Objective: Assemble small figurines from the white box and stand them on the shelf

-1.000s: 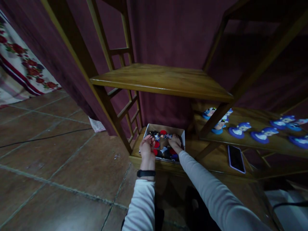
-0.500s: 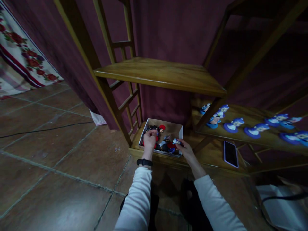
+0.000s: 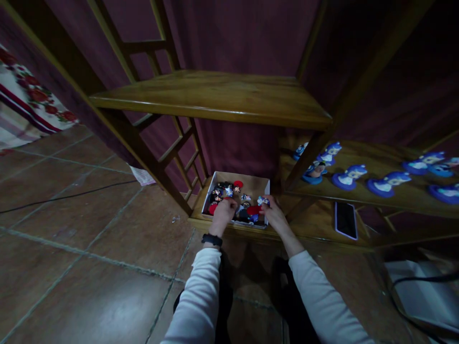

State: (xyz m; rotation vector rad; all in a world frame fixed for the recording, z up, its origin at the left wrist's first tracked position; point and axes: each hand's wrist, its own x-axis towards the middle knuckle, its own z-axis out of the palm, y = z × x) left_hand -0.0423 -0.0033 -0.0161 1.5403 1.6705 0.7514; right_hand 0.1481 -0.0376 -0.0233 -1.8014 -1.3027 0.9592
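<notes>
A shallow white cardboard box (image 3: 268, 188) sits on the bottom wooden shelf, with several small toy figurines (image 3: 216, 192) in black, red and white lying inside. Over its front part is my left hand (image 3: 225, 210), fingers curled together; what they hold, if anything, is hidden. At the box's right side my right hand (image 3: 274, 212) is closed on a small blue-and-white figurine (image 3: 263, 201). Just left of that hand lies a red piece (image 3: 254, 210) in the box. Another white-and-blue figurine (image 3: 228, 191) is among the dark ones behind my left hand.
Several blue-based figurines (image 3: 349, 177) stand on the shelf board at right. A phone (image 3: 346, 220) with a purple edge lies on the lower board. Above the box is a wooden shelf (image 3: 215, 98). A dark cable (image 3: 71, 196) crosses the tiled floor (image 3: 118, 282).
My left hand has come down towards the front of the box and a little right, uncovering figurines behind it. My right hand keeps the figurine, slightly higher. The camera view has shifted.
</notes>
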